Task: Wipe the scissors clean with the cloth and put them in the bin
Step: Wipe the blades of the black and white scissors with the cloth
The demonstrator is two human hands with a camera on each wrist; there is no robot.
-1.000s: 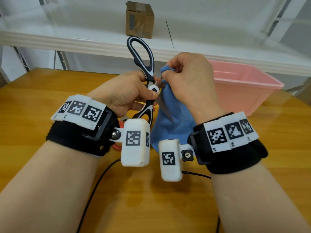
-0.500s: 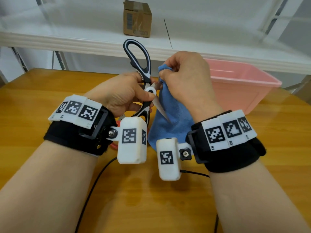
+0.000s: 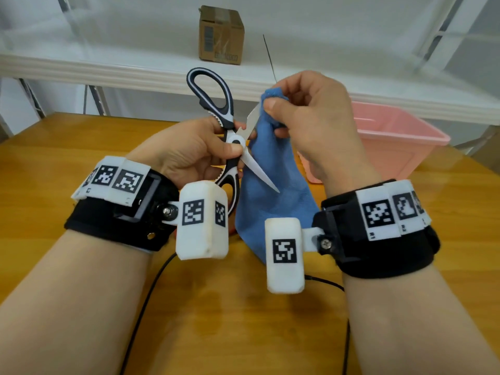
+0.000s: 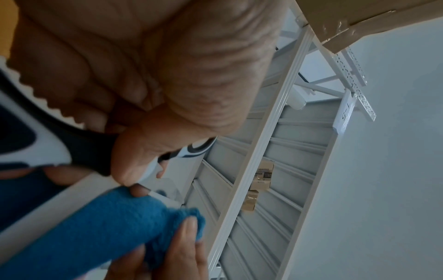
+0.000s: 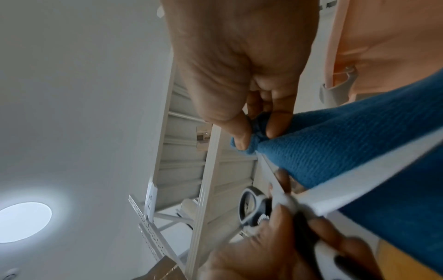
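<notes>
Wooden table (image 3: 81, 147) under us, pink bin (image 3: 400, 147) far right. Our left hand (image 3: 186, 155) grips open scissors (image 3: 230, 139) at pivot; right hand (image 3: 311, 123) pinches blue cloth (image 3: 270, 196) round upper blade.

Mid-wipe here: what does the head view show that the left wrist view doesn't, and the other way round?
Only the head view shows the pink bin on the table, the lower blade tip and the cloth's hanging tail. Only the left wrist view shows the left hand from the palm side, fingers curled round the handle, and the shelf's underside. Both show the scissors, the blue cloth pinched by the right hand over a blade, and the cardboard box.
</notes>
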